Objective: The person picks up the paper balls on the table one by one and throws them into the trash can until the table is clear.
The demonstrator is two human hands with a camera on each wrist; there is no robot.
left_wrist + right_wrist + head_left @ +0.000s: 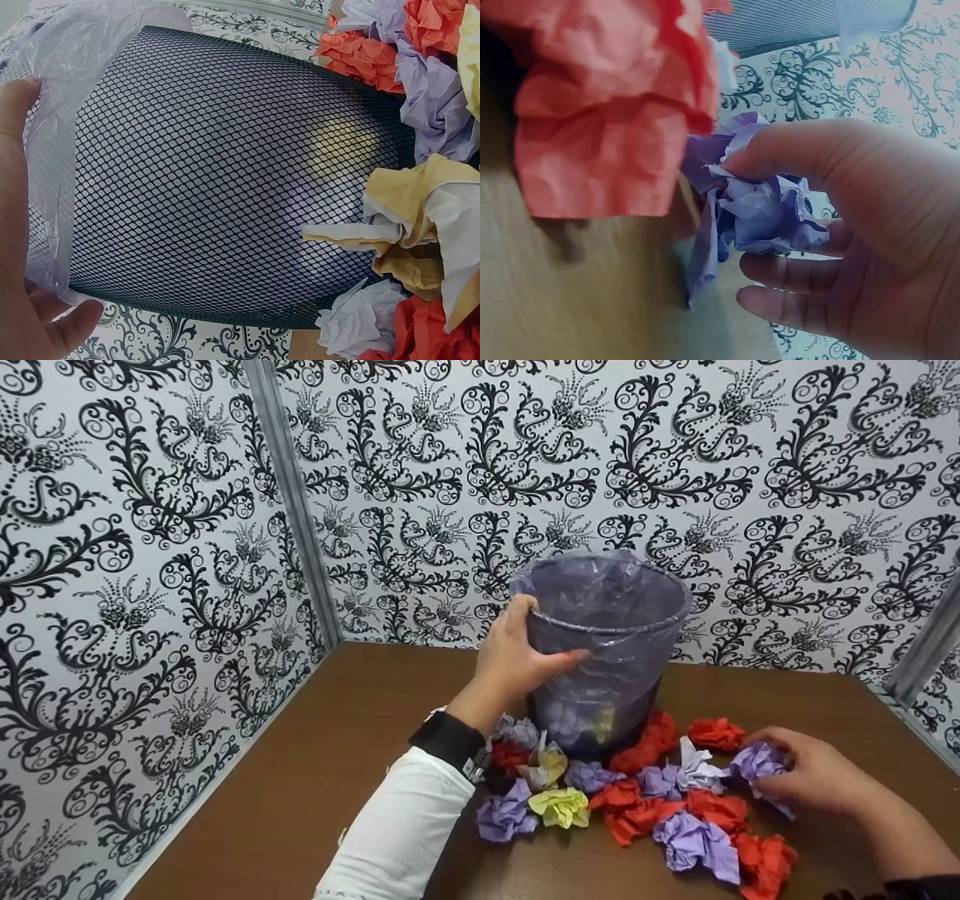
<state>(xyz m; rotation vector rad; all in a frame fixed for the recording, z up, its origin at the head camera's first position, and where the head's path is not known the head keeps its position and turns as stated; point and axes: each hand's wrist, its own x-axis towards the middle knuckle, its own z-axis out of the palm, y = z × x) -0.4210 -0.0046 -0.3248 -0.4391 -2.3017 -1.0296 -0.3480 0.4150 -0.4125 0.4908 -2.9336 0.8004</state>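
I have the left hand (514, 652) gripping the mesh bin (559, 718) by its rim (630, 628), the right hand (825, 772) pinching a purple paper ball (756, 763); between them, other crumpled papers (637, 811) lie on the surface (337, 780).

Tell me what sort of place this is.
Probably a staged booth: patterned panels joined at a grey corner post border a brown tabletop holding a lined mesh bin.

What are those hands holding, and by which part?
The left hand grips the mesh bin by its left rim; the right hand pinches a purple paper ball by its right side.
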